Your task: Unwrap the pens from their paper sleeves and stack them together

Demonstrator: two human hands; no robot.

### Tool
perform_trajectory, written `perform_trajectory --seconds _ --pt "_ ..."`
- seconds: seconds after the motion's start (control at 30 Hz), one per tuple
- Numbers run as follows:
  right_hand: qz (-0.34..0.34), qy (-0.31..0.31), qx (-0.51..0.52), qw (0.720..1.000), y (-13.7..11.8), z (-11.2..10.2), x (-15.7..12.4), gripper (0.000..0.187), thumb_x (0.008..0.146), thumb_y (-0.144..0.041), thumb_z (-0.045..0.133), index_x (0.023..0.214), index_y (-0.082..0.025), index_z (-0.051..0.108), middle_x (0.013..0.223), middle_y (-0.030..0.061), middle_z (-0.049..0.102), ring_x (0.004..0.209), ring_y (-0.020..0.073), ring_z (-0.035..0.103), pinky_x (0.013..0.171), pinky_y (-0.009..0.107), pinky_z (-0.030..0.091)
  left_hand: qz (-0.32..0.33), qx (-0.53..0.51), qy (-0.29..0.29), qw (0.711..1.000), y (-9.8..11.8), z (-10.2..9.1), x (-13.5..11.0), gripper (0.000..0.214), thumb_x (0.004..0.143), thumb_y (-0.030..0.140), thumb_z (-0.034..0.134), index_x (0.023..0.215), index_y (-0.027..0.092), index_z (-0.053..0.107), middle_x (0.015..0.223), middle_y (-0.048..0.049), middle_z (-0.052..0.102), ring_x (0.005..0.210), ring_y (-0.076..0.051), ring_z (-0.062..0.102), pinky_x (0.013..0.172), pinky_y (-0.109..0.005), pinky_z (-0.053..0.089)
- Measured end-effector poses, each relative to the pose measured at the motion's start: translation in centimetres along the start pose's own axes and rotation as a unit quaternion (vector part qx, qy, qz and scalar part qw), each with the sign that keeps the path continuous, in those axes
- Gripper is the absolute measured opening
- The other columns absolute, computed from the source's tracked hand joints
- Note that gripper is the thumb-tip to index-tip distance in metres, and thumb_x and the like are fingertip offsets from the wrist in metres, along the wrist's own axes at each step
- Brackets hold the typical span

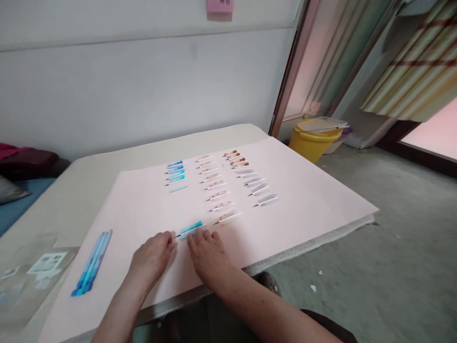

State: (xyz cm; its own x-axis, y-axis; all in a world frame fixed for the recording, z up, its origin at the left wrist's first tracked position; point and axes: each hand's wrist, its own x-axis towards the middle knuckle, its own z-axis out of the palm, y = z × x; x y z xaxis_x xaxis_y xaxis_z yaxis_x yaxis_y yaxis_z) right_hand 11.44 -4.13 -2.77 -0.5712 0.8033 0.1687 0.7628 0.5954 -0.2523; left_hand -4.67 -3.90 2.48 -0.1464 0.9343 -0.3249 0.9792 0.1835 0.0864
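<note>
A turquoise pen part [191, 227] lies beside a thin white pen refill [194, 232] with a dark tip on the pale pink sheet [143, 205]. My left hand [152, 255] is closed at the tip end of this refill; whatever its fingers hold is hidden. My right hand [209, 252] rests with fingers stretched out along the near side of the pair, touching or very close to it. Beyond the hands lie rows of similar pen parts with refills: blue ones [175, 167], pink-patterned ones [216, 196], brown-topped ones [233, 156] and greyish ones [266, 200].
Three blue pen barrels [93, 262] lie together at the sheet's left. A clear plastic packet [35, 276] is at the table's left edge. A white wall [143, 95] stands behind the table. A yellow bucket [310, 143] stands on the floor beyond the right side.
</note>
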Motion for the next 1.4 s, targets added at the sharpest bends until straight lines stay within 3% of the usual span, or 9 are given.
perform_trajectory --seconds 0.23,0.5,0.73,0.83,0.93,1.03,1.17,1.3,1.4 --pt "0.022 -0.01 -0.028 0.999 0.1 -0.9 0.7 0.023 0.084 -0.008 0.041 0.102 -0.009 0.056 0.1 0.0162 0.057 0.096 0.0252 0.048 0.082 0.04 0.04 0.004 0.018 -0.026 0.999 0.3 0.5 -0.2 0.02 0.08 0.032 0.039 0.076 0.022 0.056 0.084 -0.0085 0.065 0.077 -0.024 0.057 0.058 -0.031 0.03" --pt "0.018 -0.026 -0.024 0.999 0.4 -0.8 0.8 0.02 0.086 -0.01 0.039 0.095 -0.012 0.056 0.095 0.0131 0.057 0.089 0.0226 0.051 0.078 0.036 0.041 -0.004 0.012 -0.016 1.0 0.1 0.5 -0.3 0.022 0.08 0.035 0.039 0.075 0.022 0.056 0.085 -0.0088 0.065 0.078 -0.025 0.058 0.058 -0.031 0.031" --pt "0.025 -0.082 0.024 0.996 1.0 -1.0 1.4 0.022 0.087 -0.009 0.034 0.1 -0.015 0.051 0.096 0.0112 0.058 0.086 0.021 0.055 0.072 0.032 0.042 -0.008 -0.189 0.042 0.981 -0.6 0.4 0.6 0.026 0.08 0.037 0.042 0.068 0.02 0.057 0.065 -0.0037 0.062 0.065 -0.019 0.058 0.06 -0.029 0.037" --pt "0.043 -0.09 0.064 0.993 1.3 -1.3 1.7 0.023 0.085 -0.006 0.035 0.1 -0.016 0.049 0.096 0.0095 0.058 0.085 0.019 0.056 0.068 0.029 0.041 -0.046 -0.426 0.101 0.898 -0.5 0.4 0.5 0.02 0.074 0.038 0.053 0.069 0.018 0.056 0.062 -0.0009 0.06 0.06 -0.015 0.057 0.06 -0.027 0.042" --pt "0.089 -0.05 0.129 0.986 1.3 -1.3 2.0 0.018 0.085 -0.008 0.038 0.096 -0.017 0.049 0.092 0.0064 0.059 0.081 0.0163 0.056 0.066 0.026 0.038 -0.105 -0.648 0.159 0.737 0.4 0.6 0.0 0.019 0.066 0.031 0.065 0.075 0.017 0.056 0.069 -0.0007 0.061 0.063 -0.013 0.057 0.061 -0.026 0.046" --pt "0.123 0.003 0.195 0.973 1.1 -1.1 2.2 0.011 0.084 -0.011 0.045 0.09 -0.018 0.051 0.088 0.0034 0.06 0.077 0.0138 0.055 0.065 0.024 0.036 -0.148 -0.761 0.089 0.625 1.8 1.3 -0.5 0.021 0.064 0.024 0.069 0.08 0.016 0.058 0.082 -0.0052 0.064 0.071 -0.015 0.061 0.064 -0.029 0.05" --pt "0.115 0.023 0.257 0.959 0.4 -1.2 2.3 0.006 0.085 -0.016 0.047 0.084 -0.018 0.052 0.083 0.002 0.06 0.073 0.0118 0.053 0.062 0.022 0.034 -0.133 -0.804 -0.062 0.576 3.1 2.3 -0.8 0.017 0.069 0.023 0.066 0.083 0.013 0.062 0.089 -0.0105 0.065 0.077 -0.018 0.063 0.07 -0.032 0.051" --pt "0.111 0.03 0.265 0.957 0.6 -1.6 2.5 0.01 0.088 -0.023 0.044 0.085 -0.019 0.052 0.084 0.0022 0.061 0.074 0.0122 0.054 0.062 0.022 0.034 -0.131 -0.816 -0.026 0.563 2.8 2.5 -0.2 0.01 0.072 0.017 0.064 0.081 0.012 0.062 0.085 -0.0084 0.066 0.073 -0.014 0.063 0.067 -0.027 0.052" --pt "0.168 -0.001 0.214 0.962 1.7 -1.7 2.5 0.013 0.089 -0.021 0.039 0.097 -0.02 0.05 0.085 0.0033 0.063 0.076 0.0148 0.057 0.061 0.024 0.032 -0.163 -0.823 0.026 0.544 1.5 1.9 0.3 0.005 0.075 0.012 0.059 0.079 0.011 0.06 0.078 -0.0067 0.065 0.07 -0.014 0.063 0.061 -0.024 0.052"
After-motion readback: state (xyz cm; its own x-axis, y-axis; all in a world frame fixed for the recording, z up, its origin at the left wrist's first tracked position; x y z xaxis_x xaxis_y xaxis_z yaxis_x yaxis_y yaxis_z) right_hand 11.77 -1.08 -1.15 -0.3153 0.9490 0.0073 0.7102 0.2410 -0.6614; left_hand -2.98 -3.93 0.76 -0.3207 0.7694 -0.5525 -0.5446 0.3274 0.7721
